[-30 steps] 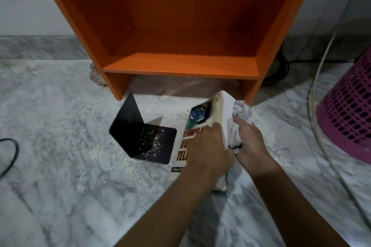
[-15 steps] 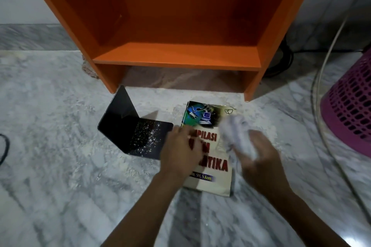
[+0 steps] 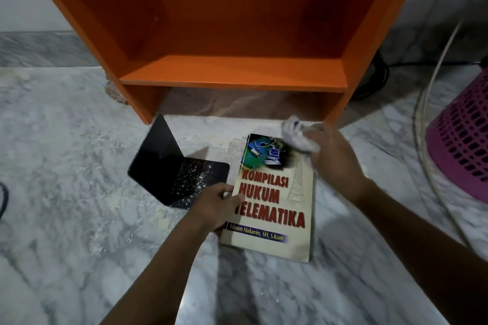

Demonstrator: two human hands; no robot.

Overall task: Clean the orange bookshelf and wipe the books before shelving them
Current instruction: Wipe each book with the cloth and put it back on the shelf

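A cream book (image 3: 277, 208) with red title letters lies flat, cover up, on the marble floor in front of the orange bookshelf (image 3: 235, 71). My left hand (image 3: 215, 204) grips the book's left edge, thumb on the cover. My right hand (image 3: 335, 158) holds a crumpled white cloth (image 3: 297, 137) against the book's top right corner. The shelf's compartment holds nothing.
A black L-shaped bookend (image 3: 179, 174), speckled with white dust, stands on the floor just left of the book. A pink perforated basket (image 3: 464, 134) sits at the right, with a pale cable (image 3: 427, 92) curving past it. Dust lies scattered on the marble floor (image 3: 66, 166).
The book went from standing on edge between both hands to lying flat. My right hand with the cloth has swept up to the top right corner; my left hand slid to the left edge.
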